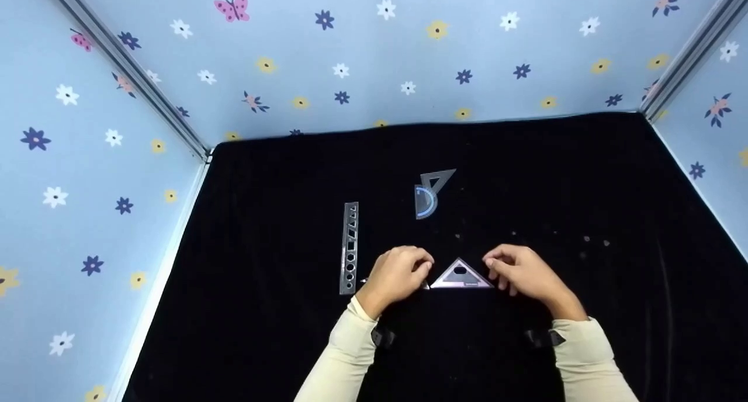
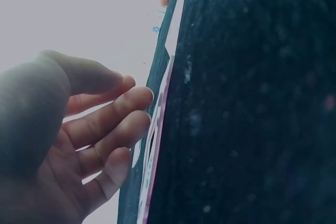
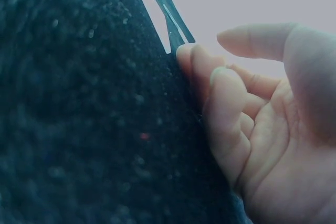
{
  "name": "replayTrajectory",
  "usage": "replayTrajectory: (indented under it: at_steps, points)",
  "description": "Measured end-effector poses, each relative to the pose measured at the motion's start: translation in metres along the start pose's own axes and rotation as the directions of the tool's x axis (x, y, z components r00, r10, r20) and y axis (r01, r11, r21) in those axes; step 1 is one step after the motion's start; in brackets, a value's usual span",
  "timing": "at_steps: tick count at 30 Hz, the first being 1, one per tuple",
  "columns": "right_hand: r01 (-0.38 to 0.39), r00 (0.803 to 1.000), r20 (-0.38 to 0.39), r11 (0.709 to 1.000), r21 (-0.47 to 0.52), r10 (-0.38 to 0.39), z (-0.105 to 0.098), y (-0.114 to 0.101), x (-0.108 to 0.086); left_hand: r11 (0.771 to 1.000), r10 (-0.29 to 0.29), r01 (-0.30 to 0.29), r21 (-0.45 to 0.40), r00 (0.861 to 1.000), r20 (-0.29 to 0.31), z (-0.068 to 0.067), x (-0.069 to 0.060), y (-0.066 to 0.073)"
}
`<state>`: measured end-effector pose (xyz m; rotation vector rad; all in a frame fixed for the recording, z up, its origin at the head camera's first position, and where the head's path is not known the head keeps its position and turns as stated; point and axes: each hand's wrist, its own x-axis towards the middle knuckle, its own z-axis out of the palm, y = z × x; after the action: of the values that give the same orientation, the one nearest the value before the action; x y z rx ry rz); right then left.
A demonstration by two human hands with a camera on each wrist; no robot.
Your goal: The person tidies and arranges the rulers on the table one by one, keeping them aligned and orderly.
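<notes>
A clear set square (image 1: 447,283) with a hole in its middle lies flat between the two hands, its long edge toward the person. My left hand (image 1: 397,275) hovers over another flat clear piece (image 1: 425,286), mostly hidden beneath it. In the left wrist view, the loosely bent fingers (image 2: 134,127) hold nothing and are beside that piece's edge. My right hand (image 1: 526,276) is by the set square's right corner, with its fingers loosely bent. The right wrist view has thumb and fingertips (image 3: 189,59) apart, nothing between them; whether they touch the cloth is unclear.
A clear ruler (image 1: 345,250) with cut-out shapes lies left of the left hand. Farther back, a protractor (image 1: 422,206) overlaps a smaller set square (image 1: 447,177). Black cloth (image 1: 263,232) covers the table, with flower-patterned walls (image 1: 380,51) at the back and sides.
</notes>
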<state>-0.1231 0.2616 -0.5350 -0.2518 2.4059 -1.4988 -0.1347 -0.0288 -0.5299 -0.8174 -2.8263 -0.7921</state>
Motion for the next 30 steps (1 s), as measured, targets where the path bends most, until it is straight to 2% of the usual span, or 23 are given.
replayTrajectory:
  at_steps: [6,12,17,20,26,30]
  points:
    - [-0.006,1.000,-0.008,1.000,0.002,0.006,0.001,-0.001,0.001,0.999,-0.027,0.028,-0.018,0.999,0.044,-0.009,0.001,-0.001]
    - [-0.010,1.000,-0.011,1.000,0.007,0.010,0.003,0.001,0.000,0.999,-0.041,0.041,0.001,0.995,0.086,-0.014,0.006,-0.002]
    - [-0.015,1.000,-0.020,1.000,0.008,0.015,0.002,0.001,0.000,0.997,-0.071,0.070,0.011,0.990,0.126,-0.018,0.020,-0.003]
    - [-0.012,1.000,-0.020,1.000,0.019,0.013,0.003,0.001,0.000,0.996,-0.085,0.083,0.015,0.989,0.123,-0.018,0.030,-0.004]
    - [-0.008,1.000,-0.024,0.999,0.040,0.009,0.003,0.002,0.000,0.997,-0.075,0.074,0.019,0.991,0.109,-0.015,0.048,-0.003]
    - [0.002,1.000,-0.027,0.999,0.039,-0.001,0.003,0.003,0.000,0.997,-0.068,0.061,0.052,0.988,0.138,-0.013,0.061,-0.001]
